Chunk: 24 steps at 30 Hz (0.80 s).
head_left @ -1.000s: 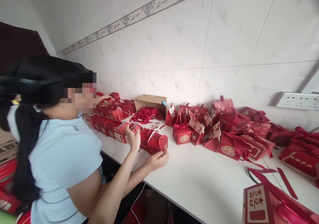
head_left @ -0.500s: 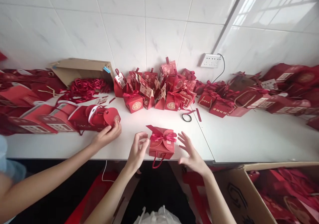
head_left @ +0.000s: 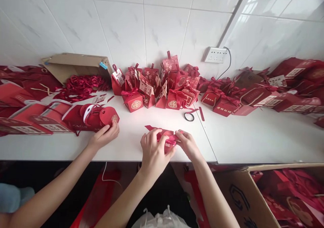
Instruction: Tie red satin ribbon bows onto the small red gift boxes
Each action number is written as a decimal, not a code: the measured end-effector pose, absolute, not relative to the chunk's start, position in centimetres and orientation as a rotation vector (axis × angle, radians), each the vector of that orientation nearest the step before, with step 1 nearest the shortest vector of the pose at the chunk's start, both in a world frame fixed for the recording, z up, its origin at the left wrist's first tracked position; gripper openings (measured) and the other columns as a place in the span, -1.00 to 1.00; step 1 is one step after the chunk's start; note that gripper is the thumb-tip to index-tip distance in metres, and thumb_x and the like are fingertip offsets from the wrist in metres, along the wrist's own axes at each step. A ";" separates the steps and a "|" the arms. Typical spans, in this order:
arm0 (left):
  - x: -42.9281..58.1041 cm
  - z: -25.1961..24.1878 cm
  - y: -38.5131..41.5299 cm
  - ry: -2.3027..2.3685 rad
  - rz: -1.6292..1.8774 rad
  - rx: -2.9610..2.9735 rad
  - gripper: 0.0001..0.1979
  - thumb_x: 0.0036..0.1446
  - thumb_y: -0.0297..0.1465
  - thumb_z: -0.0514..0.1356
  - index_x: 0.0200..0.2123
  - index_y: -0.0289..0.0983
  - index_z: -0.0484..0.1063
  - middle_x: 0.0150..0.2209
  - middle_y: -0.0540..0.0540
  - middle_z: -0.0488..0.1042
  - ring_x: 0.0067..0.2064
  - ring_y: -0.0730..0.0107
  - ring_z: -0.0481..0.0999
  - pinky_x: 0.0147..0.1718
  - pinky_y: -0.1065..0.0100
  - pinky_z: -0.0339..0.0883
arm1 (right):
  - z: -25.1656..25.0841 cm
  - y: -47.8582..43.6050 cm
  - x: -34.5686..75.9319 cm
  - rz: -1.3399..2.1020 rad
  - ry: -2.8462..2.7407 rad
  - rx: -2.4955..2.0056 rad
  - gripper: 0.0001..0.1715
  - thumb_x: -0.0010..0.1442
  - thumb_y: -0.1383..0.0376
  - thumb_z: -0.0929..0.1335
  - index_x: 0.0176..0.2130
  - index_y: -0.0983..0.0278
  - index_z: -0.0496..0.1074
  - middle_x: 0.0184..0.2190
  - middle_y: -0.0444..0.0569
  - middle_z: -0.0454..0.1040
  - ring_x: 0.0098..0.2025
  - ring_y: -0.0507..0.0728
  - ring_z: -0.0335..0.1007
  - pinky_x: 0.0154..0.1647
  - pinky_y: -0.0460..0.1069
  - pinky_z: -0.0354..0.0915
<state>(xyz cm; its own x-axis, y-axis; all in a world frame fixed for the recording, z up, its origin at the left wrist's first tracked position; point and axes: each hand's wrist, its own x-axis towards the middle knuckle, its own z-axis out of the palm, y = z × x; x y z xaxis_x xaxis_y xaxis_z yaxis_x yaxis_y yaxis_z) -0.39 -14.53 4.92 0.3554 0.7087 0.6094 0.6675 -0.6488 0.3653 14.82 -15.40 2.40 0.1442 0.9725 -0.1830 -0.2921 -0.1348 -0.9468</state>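
Observation:
A small red gift box with a pink-red ribbon bow on top sits near the table's front edge, largely covered by my hands. My left hand lies over its left and front side, fingers curled round the box and bow. On the right, my right hand pinches the right end of the bow between thumb and fingers. One ribbon tail sticks out at the upper left of the box.
At left, another person's hand touches a red box in a row of boxes. Finished-looking boxes stand along the wall. A black ring lies behind my right hand. A cardboard carton is at lower right.
Both my hands have moved inward from either side of the box onto it. My left hand now covers its front, and my right hand has closed on the bow. The view has shifted slightly.

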 end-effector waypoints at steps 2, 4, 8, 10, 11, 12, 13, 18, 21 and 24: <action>-0.3 4.7 -14.3 1.244 1.135 2.575 -0.85 0.07 -0.32 0.22 -0.28 -0.25 0.43 -0.12 -0.20 0.40 -0.04 0.08 0.38 0.01 0.01 0.17 | 2.8 -15.5 14.9 1.196 -0.824 -1.218 -0.59 0.06 0.02 0.39 -0.52 0.28 0.32 -0.51 -0.13 0.33 -0.39 0.04 0.27 -0.27 -0.03 0.24; -0.9 4.8 -13.5 1.134 1.053 2.573 -0.86 0.07 -0.34 0.21 -0.27 -0.23 0.43 -0.10 -0.19 0.41 0.00 0.08 0.37 0.06 0.00 0.14 | 3.3 -15.6 14.9 1.067 -0.891 -1.286 -0.62 0.07 0.03 0.39 -0.51 0.28 0.34 -0.45 -0.10 0.36 -0.33 0.06 0.28 -0.21 -0.03 0.24; -3.6 6.1 -11.5 0.909 0.725 2.465 -0.56 -0.08 -0.32 0.31 -0.07 -0.10 0.40 0.11 -0.15 0.30 0.21 -0.05 0.18 0.17 -0.07 0.01 | 3.9 -16.0 15.1 0.995 -0.970 -1.330 -0.62 0.06 0.01 0.39 -0.46 0.29 0.38 -0.35 -0.05 0.41 -0.25 0.10 0.33 -0.16 0.00 0.27; -5.0 6.7 -10.8 0.886 0.662 2.367 -0.44 -0.13 -0.33 0.32 0.02 -0.04 0.36 0.19 -0.10 0.22 0.28 -0.09 0.07 0.20 -0.08 -0.02 | 3.8 -16.5 15.0 1.059 -0.968 -1.309 -0.60 0.07 -0.01 0.38 -0.46 0.29 0.37 -0.43 -0.07 0.41 -0.30 0.10 0.36 -0.17 0.02 0.31; -5.5 6.9 -10.5 0.903 0.669 2.325 -0.43 -0.11 -0.34 0.30 0.04 -0.03 0.34 0.21 -0.09 0.20 0.29 -0.08 0.05 0.22 -0.07 -0.02 | 3.7 -16.9 14.9 1.089 -0.962 -1.297 -0.59 0.08 -0.01 0.37 -0.46 0.29 0.36 -0.46 -0.08 0.41 -0.32 0.11 0.37 -0.17 0.04 0.32; -5.9 6.9 -10.4 0.931 0.691 2.294 -0.46 -0.06 -0.37 0.26 0.06 -0.04 0.32 0.21 -0.09 0.19 0.30 -0.04 0.05 0.22 -0.04 -0.01 | 3.5 -17.3 14.7 1.108 -0.956 -1.288 -0.58 0.09 -0.02 0.37 -0.47 0.29 0.35 -0.47 -0.08 0.41 -0.32 0.12 0.39 -0.17 0.05 0.33; -6.0 6.9 -10.5 0.967 0.721 2.265 -0.50 0.01 -0.39 0.19 0.07 -0.06 0.30 0.21 -0.10 0.20 0.29 0.02 0.07 0.23 -0.01 0.01 | 3.3 -17.8 14.4 1.116 -0.950 -1.284 -0.57 0.09 -0.02 0.37 -0.47 0.29 0.35 -0.47 -0.07 0.42 -0.30 0.13 0.41 -0.16 0.05 0.34; -4.8 6.0 -11.7 1.127 0.855 2.026 -0.68 0.14 -0.30 0.10 -0.01 -0.20 0.28 0.10 -0.15 0.32 0.17 0.20 0.30 0.16 0.18 0.20 | 2.2 -19.8 12.5 1.122 -0.887 -1.288 -0.60 0.13 0.01 0.36 -0.45 0.28 0.34 -0.44 -0.07 0.40 -0.29 0.10 0.37 -0.16 0.00 0.31; -3.9 5.7 -12.0 1.140 0.831 2.016 -0.62 0.09 -0.27 0.18 -0.02 -0.20 0.26 0.11 -0.14 0.32 0.15 0.20 0.33 0.13 0.20 0.25 | 1.5 -20.5 11.7 1.157 -0.854 -1.225 -0.62 0.15 0.04 0.36 -0.45 0.28 0.32 -0.44 -0.09 0.37 -0.32 0.06 0.33 -0.19 -0.03 0.29; -3.9 5.5 -11.2 1.108 0.737 1.956 -0.61 0.11 -0.26 0.17 0.02 -0.15 0.26 0.15 -0.09 0.31 0.17 0.24 0.32 0.15 0.22 0.23 | 1.0 -20.9 11.4 1.170 -0.885 -1.185 -0.59 0.15 0.03 0.35 -0.50 0.28 0.27 -0.45 -0.10 0.34 -0.36 0.04 0.28 -0.26 -0.06 0.26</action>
<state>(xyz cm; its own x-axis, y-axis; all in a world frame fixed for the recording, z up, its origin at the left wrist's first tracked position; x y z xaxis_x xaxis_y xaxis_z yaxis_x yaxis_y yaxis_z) -3.95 -11.25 5.54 0.4573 0.8820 0.1135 0.4456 -0.3377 0.8291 11.39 -20.85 0.99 0.2072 0.9762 -0.0647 -0.2039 -0.0216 -0.9787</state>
